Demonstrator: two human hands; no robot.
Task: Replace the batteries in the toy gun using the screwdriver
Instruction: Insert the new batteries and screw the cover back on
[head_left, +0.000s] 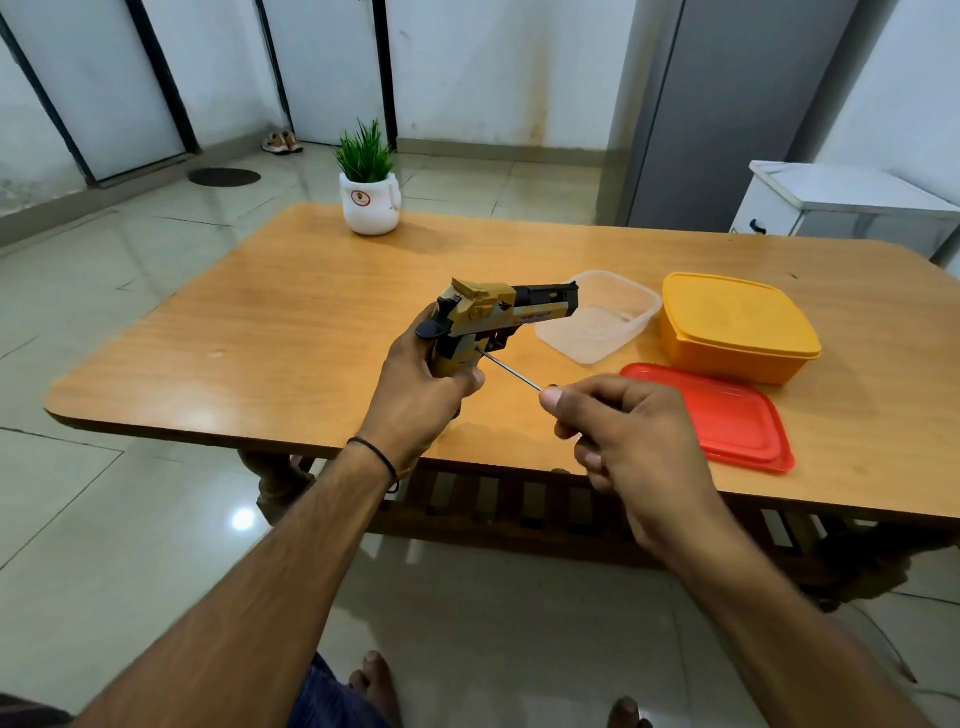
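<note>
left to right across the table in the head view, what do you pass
plant pot -> toy gun -> clear tub -> orange box; red lid left out, since it overlaps tub and box

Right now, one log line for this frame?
left hand: grips toy gun by its grip | right hand: holds screwdriver | screwdriver tip: against gun grip
</note>
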